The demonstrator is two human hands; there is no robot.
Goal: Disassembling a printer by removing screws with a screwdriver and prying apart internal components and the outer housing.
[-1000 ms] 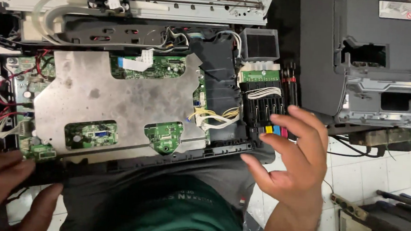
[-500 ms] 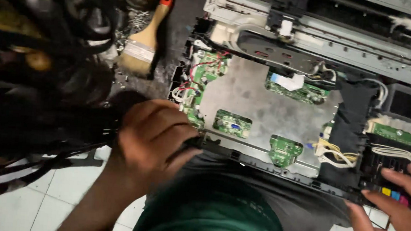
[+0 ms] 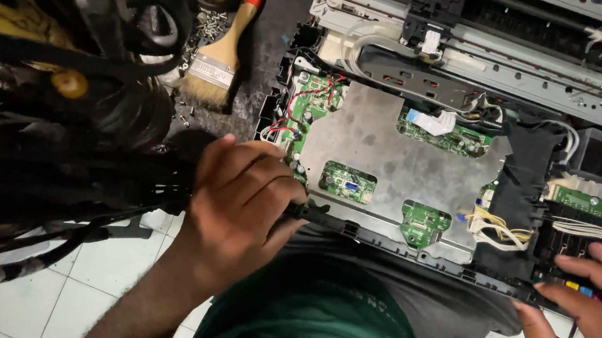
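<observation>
The opened printer point(image 3: 414, 163) lies in the person's lap, its grey metal plate bare among four green circuit boards. The left hand point(image 3: 242, 207) is closed around its black front edge, the right hand point(image 3: 581, 308) rests half-open at its right corner. One paintbrush point(image 3: 221, 50) lies just beside it.

White tiled floor point(image 3: 89, 274) lies open at seven o'clock. A tangle of black cables point(image 3: 56, 138) blocks nine o'clock; a wooden-handled paintbrush point(image 3: 221, 50) and loose screws crowd eleven. The opened grey printer chassis point(image 3: 401, 155) fills twelve to three.
</observation>
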